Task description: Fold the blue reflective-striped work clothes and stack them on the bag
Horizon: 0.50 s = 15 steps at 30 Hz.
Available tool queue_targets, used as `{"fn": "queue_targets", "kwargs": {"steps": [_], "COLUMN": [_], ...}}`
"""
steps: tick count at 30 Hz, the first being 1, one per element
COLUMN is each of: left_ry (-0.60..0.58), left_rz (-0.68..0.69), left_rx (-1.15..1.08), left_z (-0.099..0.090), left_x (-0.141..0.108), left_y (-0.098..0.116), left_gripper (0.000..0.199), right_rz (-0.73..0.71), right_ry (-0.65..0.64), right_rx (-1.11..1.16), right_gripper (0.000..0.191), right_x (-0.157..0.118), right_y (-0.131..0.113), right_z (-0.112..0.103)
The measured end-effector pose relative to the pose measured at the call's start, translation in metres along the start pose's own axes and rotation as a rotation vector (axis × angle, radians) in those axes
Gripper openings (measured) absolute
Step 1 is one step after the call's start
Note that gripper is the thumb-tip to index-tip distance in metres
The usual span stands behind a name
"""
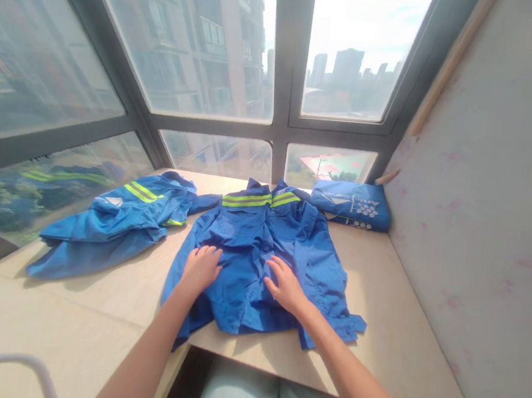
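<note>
A blue work jacket (238, 278) with yellow-green reflective stripes lies spread front side up, its collar toward the window. My left hand (202, 268) rests over the left part of its front, fingers stretched out and holding nothing. Near the button line, my right hand (285, 286) is over the fabric with thumb and fingers apart. Whether the right palm presses on the cloth, I cannot tell. One sleeve reaches out at the lower right, its cuff (352, 327) on the wooden surface.
Another blue garment (125, 222) with matching stripes lies crumpled on the left. A folded blue bundle with white print (353, 205) sits at the back right by the wall (473, 214). The wooden ledge (403, 340) has a recess in front, and window frames (288, 56) stand behind.
</note>
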<state>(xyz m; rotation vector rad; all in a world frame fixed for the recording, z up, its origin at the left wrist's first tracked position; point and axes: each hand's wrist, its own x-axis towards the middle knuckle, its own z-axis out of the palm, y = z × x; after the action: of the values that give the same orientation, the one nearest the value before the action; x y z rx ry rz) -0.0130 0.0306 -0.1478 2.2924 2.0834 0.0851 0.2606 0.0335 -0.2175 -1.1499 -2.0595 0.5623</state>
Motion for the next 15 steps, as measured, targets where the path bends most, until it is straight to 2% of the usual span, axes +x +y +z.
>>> {"fn": "queue_targets", "kwargs": {"steps": [2,4,7,9,12,15], "left_ry": [-0.007,-0.020,0.002,0.013,-0.006,0.044], "left_rz": [0.013,-0.048,-0.317,-0.445,-0.463,-0.485], "left_rx": [-0.051,-0.043,0.086,0.067,-0.112,-0.228], "left_z": [-0.005,-0.001,0.017,0.030,0.041,0.030], "left_x": [-0.027,-0.063,-0.114,-0.137,-0.149,-0.144], "left_y": [0.000,-0.005,-0.026,-0.044,-0.064,-0.075], "left_gripper": [0.048,0.059,0.071,0.064,0.048,0.043], "right_rz": [-0.037,-0.019,0.027,0.022,0.026,0.081], "right_ry": [-0.018,-0.018,0.019,0.004,-0.021,-0.017], "right_rx": [-0.021,-0.104,-0.289,-0.373,-0.431,-0.382], "right_gripper": [0.047,0.046,0.049,0.056,0.052,0.029], "right_x": [-0.033,-0.076,-0.140,-0.171,-0.190,-0.178], "right_y": [0.005,0.016,0.041,0.056,0.063,0.056], "right_z": [-0.025,-0.051,-0.082,-0.094,-0.097,-0.096]}}
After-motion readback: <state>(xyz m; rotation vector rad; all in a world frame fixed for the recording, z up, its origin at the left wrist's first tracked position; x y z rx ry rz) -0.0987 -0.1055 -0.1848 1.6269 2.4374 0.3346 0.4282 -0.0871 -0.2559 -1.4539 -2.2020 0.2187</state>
